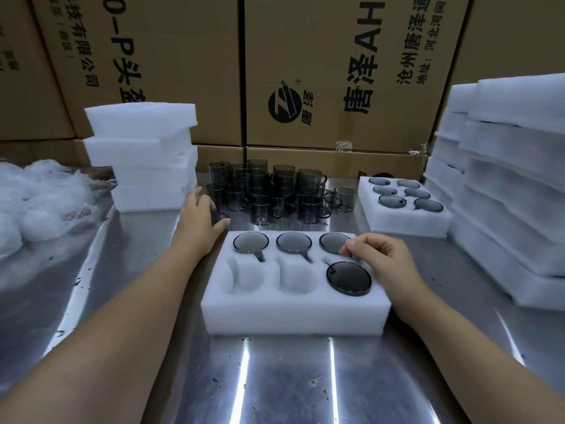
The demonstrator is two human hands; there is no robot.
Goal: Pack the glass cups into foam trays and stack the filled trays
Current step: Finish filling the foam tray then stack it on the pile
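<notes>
A white foam tray (293, 316) lies in front of me on the steel table. Its far row holds three smoky glass cups (293, 242), and one more cup (348, 278) sits in the near right pocket. The two near left pockets are hollow. My right hand (382, 255) hovers over the tray's right side, fingers curled, fingertips at the handle slot of the far right cup. My left hand (200, 220) reaches past the tray's far left corner and grips a loose cup (220, 217) on the table. A cluster of loose cups (275, 191) stands behind the tray.
A filled foam tray (403, 218) sits at the right. Tall stacks of foam trays stand at far right (504, 185) and back left (146, 157). Crumpled plastic wrap (39, 200) lies at left. Cardboard boxes (305, 71) wall the back.
</notes>
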